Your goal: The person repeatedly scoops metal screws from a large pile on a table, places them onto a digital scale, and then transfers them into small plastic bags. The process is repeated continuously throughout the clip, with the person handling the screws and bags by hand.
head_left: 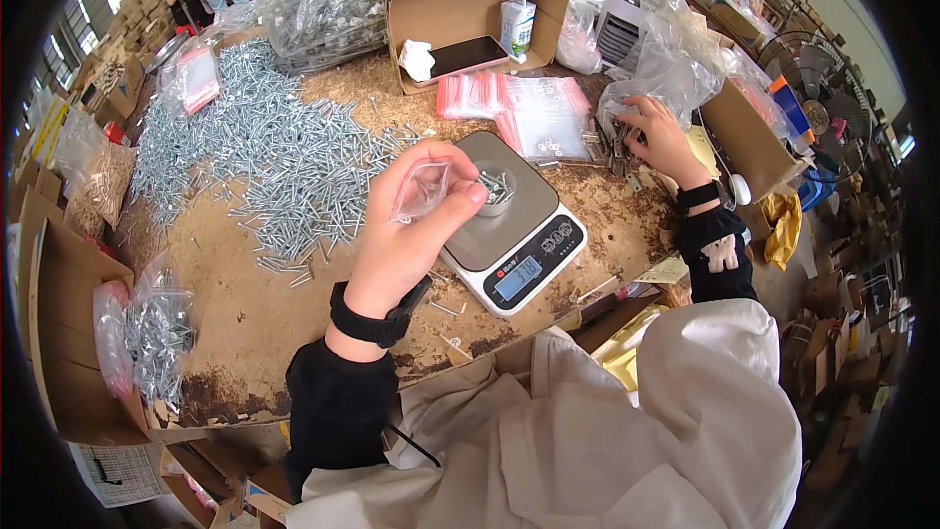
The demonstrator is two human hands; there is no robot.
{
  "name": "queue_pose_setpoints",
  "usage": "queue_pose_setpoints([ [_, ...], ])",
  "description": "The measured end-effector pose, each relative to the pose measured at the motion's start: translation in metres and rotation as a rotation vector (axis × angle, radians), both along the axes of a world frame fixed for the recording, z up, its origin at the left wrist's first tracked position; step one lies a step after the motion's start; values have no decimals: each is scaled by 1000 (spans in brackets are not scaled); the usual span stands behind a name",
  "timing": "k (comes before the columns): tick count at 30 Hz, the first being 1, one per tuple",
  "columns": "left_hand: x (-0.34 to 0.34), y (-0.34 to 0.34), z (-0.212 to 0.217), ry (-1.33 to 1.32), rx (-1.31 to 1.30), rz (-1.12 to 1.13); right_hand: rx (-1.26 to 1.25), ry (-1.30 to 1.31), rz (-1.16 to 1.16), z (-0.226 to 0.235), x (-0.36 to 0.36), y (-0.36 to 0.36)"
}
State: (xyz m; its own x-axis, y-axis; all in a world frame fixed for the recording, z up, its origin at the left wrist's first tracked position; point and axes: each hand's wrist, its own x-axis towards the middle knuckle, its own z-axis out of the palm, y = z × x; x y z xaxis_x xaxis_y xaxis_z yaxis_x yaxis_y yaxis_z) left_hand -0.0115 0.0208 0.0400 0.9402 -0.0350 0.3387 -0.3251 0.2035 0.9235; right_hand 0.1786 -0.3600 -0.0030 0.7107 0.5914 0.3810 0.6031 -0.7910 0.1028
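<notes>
My left hand (387,235) is closed on a small clear zip bag (423,188) with a red strip, pinching it between thumb and fingers. Beside that thumb, a small round cup (498,196) with a few screws in it stands on the grey plate of a white digital scale (529,284), whose display is lit. Further right, my right hand (666,142) reaches down with bent fingers and a gap between thumb and forefinger. Its fingertips are at small dark metal pieces (615,129) by the mouth of a clear plastic bag (676,73).
A big heap of silvery screws (284,147) covers the left of the worn table. Flat zip bags (543,113) lie behind the scale. At the back, an open cardboard box (421,20) holds a phone (470,57) and a drink carton (517,27). A fan (818,88) stands right.
</notes>
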Motion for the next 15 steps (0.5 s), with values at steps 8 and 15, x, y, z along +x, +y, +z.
queue_pose_setpoints([
  [8,7,7,-5,-55,59,34,83,7,-31,-1,-1,1],
  [15,10,10,-7,-78,67,41,116,-6,6,4,-7,-1],
])
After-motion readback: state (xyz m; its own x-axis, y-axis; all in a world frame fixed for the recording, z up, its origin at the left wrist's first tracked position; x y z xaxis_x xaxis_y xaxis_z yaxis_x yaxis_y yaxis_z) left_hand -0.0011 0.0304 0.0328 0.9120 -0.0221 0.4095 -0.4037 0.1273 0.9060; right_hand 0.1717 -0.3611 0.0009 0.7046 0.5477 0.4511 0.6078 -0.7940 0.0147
